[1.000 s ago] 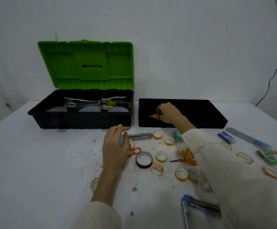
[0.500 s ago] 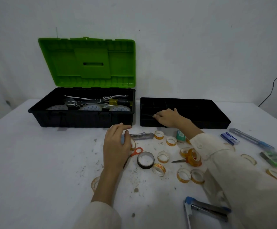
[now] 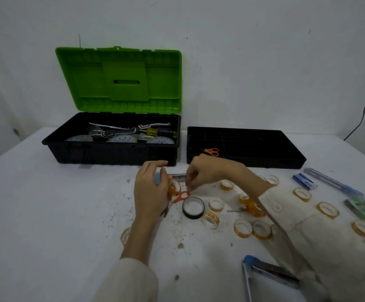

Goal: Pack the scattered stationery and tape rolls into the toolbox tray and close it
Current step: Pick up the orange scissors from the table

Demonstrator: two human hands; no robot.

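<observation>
where the hands worked: both hung over the clutter at mid-table, just in front of the gap between toolbox and tray.
left hand (image 3: 150, 192): lay on its edge over the blue end of a utility knife (image 3: 178, 175) and an amber roll (image 3: 175, 188), fingers loosely bent, no grip to be seen.
right hand (image 3: 207, 171): fingers bunched and pointed down at the orange scissor loop (image 3: 183, 195) that stuck out from under the left hand; whether they pinched it could not be told.
toolbox tray (image 3: 242, 163): sat right of the toolbox (image 3: 112, 156), parted from it by a narrow gap, its front wall just behind the right hand; small orange scissors (image 3: 211, 151) lay in its front left compartment.
green lid (image 3: 120, 83): stood raised against the wall.
tape rolls: a black roll (image 3: 193, 207) lay just beside the orange loop; amber rolls were strewn from there to the right edge of view.
right side: a blue box (image 3: 304, 182), a long cutter (image 3: 331, 182) and a green box (image 3: 360, 209) lay near the tray's front right corner.
near edge: a stapler (image 3: 268, 273) lay beside the right sleeve.
open room: white table (image 3: 46, 214) stretched broad to the left of the left arm.
</observation>
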